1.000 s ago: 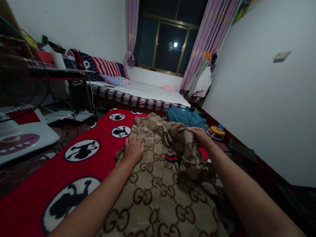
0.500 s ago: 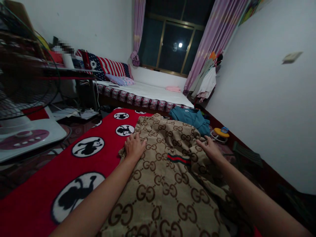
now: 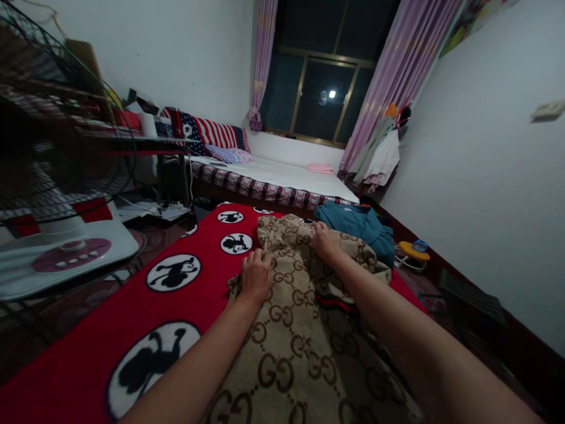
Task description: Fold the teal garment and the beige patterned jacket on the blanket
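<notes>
A tan garment printed with brown linked letters lies spread on a red blanket with black-and-white round figures. My left hand presses flat on the garment near its left edge, fingers curled over a fold. My right hand lies on the garment's far part, fingers bent into the cloth near its top edge. A red-and-green stripe on the garment shows beside my right forearm.
A teal garment lies past the tan one. A standing fan with its white base is at the left. A bed with pillows stands under the dark window. Clothes hang by the curtain; a yellow toy sits near the right wall.
My right hand has moved left and farther away across the garment, to its far edge. The garment's right side now lies folded inward. My left hand stayed in place.
</notes>
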Tool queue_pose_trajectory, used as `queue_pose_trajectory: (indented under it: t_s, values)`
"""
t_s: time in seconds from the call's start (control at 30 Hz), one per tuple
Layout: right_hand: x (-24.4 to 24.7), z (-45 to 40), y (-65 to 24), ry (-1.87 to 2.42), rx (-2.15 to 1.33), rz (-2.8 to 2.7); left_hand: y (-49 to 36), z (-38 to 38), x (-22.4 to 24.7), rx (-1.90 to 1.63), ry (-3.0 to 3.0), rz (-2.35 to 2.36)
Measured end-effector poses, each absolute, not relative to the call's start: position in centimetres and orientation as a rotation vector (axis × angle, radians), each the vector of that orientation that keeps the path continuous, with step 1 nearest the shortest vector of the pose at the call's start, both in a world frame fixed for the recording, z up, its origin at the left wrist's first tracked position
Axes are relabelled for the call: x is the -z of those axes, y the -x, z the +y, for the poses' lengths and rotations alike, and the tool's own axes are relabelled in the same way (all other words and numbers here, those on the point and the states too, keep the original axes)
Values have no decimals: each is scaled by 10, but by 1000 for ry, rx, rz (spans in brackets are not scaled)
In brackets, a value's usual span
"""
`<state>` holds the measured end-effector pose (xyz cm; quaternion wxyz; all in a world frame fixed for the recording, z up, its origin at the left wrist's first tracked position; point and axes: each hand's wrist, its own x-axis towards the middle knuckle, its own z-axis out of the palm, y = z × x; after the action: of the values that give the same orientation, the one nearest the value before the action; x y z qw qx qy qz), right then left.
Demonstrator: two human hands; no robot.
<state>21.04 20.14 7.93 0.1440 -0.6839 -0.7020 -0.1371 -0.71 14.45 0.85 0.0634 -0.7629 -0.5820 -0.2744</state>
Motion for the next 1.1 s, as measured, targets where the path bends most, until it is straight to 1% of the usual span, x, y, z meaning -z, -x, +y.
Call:
queue_pose_trajectory:
  t_s: [0.1, 0.2, 0.33, 0.5, 0.63, 0.73, 0.83, 0.93, 1.0, 1.1]
  values:
    - [-69, 225, -202, 2288, 181, -1961, 7, 146, -7, 792, 2333, -1744]
    - [-53, 237, -208, 2425, -20, -1881, 7, 148, -5, 767, 2350, -1752]
    - [-33, 233, -219, 2341, -114, -1766, 5, 151, -3, 722, 2368, -1768]
    - [-28, 211, -206, 2192, 0, -1781, 6, 149, -6, 627, 2448, -1681]
    - [-46, 203, -193, 1955, 94, -1775, 17, 144, -19, 600, 2486, -1561]
    - [-68, 210, -183, 1745, 138, -1747, 33, 149, -38, 606, 2465, -1487]
    - [-85, 227, -171, 1714, 145, -1676, 50, 172, -65, 608, 2451, -1436]
    - [-89, 242, -162, 1787, 83, -1578, 65, 204, -81, 628, 2499, -1369]
    - [-84, 241, -158, 1817, 25, -1613, 74, 220, -79, 596, 2498, -1420]
    - [-71, 211, -153, 1769, -21, -1894, 86, 222, -56, 470, 2551, -1605]
